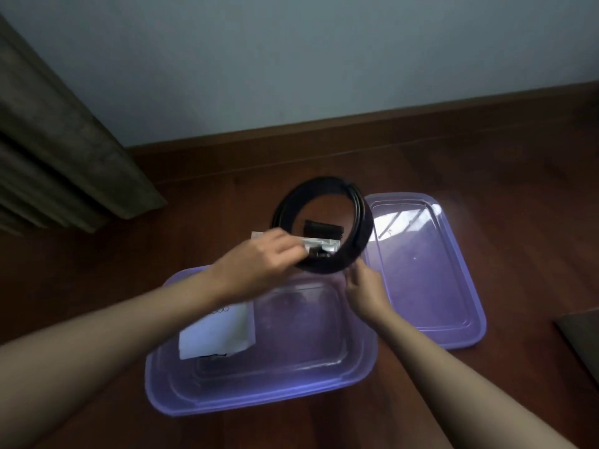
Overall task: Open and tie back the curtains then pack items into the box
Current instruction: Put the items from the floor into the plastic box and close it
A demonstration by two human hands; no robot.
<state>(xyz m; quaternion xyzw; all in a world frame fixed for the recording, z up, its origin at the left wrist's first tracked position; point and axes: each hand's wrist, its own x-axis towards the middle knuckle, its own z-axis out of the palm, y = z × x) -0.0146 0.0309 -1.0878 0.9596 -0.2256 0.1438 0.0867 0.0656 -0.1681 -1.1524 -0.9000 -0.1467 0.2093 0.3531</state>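
Observation:
A purple translucent box sits open on the wooden floor in front of me. A white paper packet lies inside it at the left. A coil of black cable with a white label is held up over the box's far edge. My left hand grips the coil at its near left side. My right hand pinches the coil's lower right edge. A small black part shows through the middle of the coil. The brown curtain hangs at the left.
The box's purple lid lies flat on the floor to the right of the box. A pale wall with a wooden skirting board runs behind. A dark object's corner shows at the right edge.

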